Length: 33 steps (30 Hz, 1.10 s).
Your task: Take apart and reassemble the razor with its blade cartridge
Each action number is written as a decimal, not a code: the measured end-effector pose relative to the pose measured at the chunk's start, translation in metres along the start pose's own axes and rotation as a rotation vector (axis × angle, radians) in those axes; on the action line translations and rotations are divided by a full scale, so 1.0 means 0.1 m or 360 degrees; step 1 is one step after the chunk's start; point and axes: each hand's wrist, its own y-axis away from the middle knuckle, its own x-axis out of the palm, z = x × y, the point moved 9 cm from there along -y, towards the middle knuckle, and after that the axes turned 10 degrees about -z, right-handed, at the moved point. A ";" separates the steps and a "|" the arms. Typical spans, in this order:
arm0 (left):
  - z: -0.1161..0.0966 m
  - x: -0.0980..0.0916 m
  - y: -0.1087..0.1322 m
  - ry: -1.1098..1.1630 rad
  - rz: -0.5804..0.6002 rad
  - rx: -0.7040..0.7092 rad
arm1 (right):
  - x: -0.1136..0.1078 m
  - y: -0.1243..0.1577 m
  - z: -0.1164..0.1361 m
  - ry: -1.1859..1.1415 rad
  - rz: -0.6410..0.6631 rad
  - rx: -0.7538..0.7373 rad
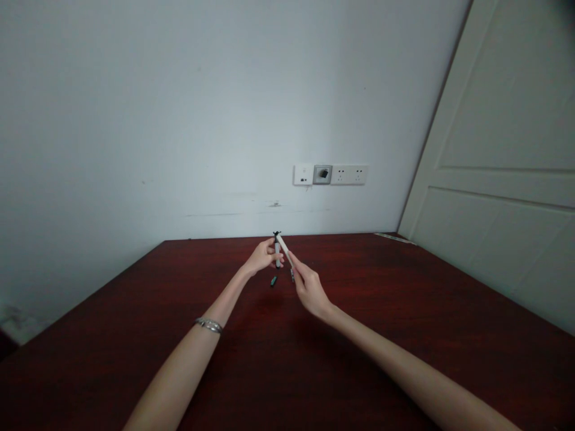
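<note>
My left hand [260,258] is closed on a small upright grey stick with black ends [277,247], whose black top has little prongs. My right hand [312,291] grips a slim white stick [283,245], tilted up to the left. The white stick's upper end meets or overlaps the black top of the grey one; I cannot tell whether they touch. Just below my left hand lies a small green-and-black piece [274,281] on the table. Beside my right fingers shows another small light-and-dark piece [292,275], partly hidden by the hand.
The dark red wooden table [386,299] runs back to a pale wall [224,120]. Sockets [349,175] sit on that wall above the table edge. A thin pale strip [395,238] lies at the far right corner, near a white panelled door [503,179].
</note>
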 end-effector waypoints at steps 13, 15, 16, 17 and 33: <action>-0.05 0.03 -0.02 -0.0019 0.0037 0.0098 | -0.06 0.08 -0.07 -0.0133 -0.0042 0.0157; -0.05 0.02 -0.04 -0.0092 0.0031 0.0222 | -0.17 -0.05 -0.17 -0.0254 -0.0114 0.0294; -0.06 0.00 -0.04 -0.0154 0.0011 0.0302 | -0.25 -0.16 -0.24 -0.0338 -0.0173 0.0379; -0.07 -0.02 -0.04 -0.0239 -0.0024 0.0386 | -0.33 -0.28 -0.31 -0.0426 -0.0229 0.0446; -0.27 -0.03 0.16 -0.1126 -0.0182 0.0827 | -0.57 -0.68 -0.36 0.0335 0.0482 0.0447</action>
